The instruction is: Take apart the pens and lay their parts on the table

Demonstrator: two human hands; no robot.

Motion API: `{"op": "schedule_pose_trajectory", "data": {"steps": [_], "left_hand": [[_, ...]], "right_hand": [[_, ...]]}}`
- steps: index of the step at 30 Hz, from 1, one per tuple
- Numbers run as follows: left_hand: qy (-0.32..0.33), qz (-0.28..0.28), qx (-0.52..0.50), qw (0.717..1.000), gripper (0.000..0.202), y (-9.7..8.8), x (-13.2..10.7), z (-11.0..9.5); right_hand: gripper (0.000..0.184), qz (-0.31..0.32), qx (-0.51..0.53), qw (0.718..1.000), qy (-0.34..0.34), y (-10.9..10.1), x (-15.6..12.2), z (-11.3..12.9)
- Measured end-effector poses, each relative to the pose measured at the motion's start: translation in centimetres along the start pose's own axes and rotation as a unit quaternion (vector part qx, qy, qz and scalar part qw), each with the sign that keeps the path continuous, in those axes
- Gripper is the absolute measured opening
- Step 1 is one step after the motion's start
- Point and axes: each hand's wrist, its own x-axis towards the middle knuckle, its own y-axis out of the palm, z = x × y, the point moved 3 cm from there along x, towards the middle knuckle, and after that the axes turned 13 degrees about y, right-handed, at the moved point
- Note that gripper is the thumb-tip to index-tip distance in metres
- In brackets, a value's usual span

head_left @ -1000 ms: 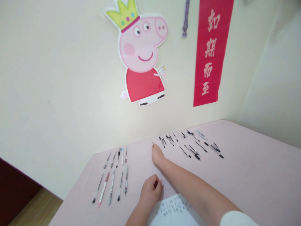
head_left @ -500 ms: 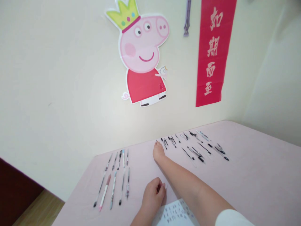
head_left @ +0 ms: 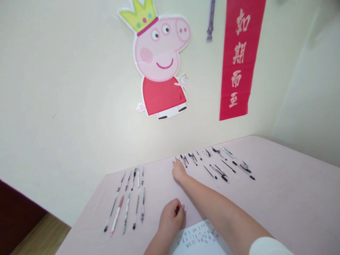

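Observation:
My right hand [head_left: 178, 171] reaches far across the pink table [head_left: 278, 198], its fingertips at a small dark pen part [head_left: 175, 158] at the left end of a row of pen pieces [head_left: 217, 163]. The fingers look pinched together on that small part. My left hand [head_left: 171, 217] rests curled on the table near me, beside a white sheet with writing [head_left: 198, 239]; what it holds, if anything, is hidden. Two rows of whole pens [head_left: 130, 198] lie to the left of both hands.
A cream wall rises right behind the table, with a cartoon pig cutout [head_left: 159, 60] and a red banner with characters [head_left: 239, 60]. The table's left edge drops to a wooden floor [head_left: 39, 237].
My right hand has edged slightly toward the row of pen pieces at the back. The left hand stays curled in the same place. The view shifted a little.

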Motion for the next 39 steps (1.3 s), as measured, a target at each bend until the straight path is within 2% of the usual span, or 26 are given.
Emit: {"op": "schedule_pose_trajectory", "data": {"steps": [7,10,12,15,20,27,30,32,39], "left_hand": [[0.002,0.005,0.003,1.000,0.021,0.0,0.0,0.1],[0.000,0.004,-0.004,1.000,0.020,-0.1,0.0,0.0],[0.009,-0.001,-0.014,1.000,0.017,-0.1,0.0,-0.1],[0.027,-0.001,-0.034,0.999,0.014,0.0,-0.1,-0.3],[0.044,0.002,-0.038,0.998,0.006,0.1,-0.3,-0.2],[0.052,-0.009,-0.025,0.998,0.010,-0.1,-0.2,0.0],[0.054,-0.013,0.005,0.998,0.012,-1.2,-0.2,-0.2],[0.047,-0.024,0.072,0.996,0.012,-2.6,-0.2,-0.3],[-0.069,-0.087,0.294,0.949,0.018,-7.8,-0.8,1.2]], "right_hand": [[0.056,0.028,0.001,0.999,-0.046,-2.0,-2.8,0.9],[0.054,0.052,0.003,0.994,-0.092,-3.0,-5.9,1.0],[0.050,0.108,0.015,0.985,-0.135,-3.4,-8.5,0.6],[0.042,0.158,0.047,0.978,-0.130,-3.8,-12.0,-0.9],[0.041,0.175,0.052,0.975,-0.124,-5.1,-15.4,-2.7],[0.037,0.146,0.023,0.974,-0.172,-6.4,-16.8,-2.6],[0.037,0.132,0.021,0.971,-0.199,-6.2,-16.9,-2.7],[0.039,0.133,0.019,0.967,-0.214,-6.2,-17.0,-2.8],[0.041,0.148,0.003,0.964,-0.219,-6.3,-17.1,-3.2]]}}
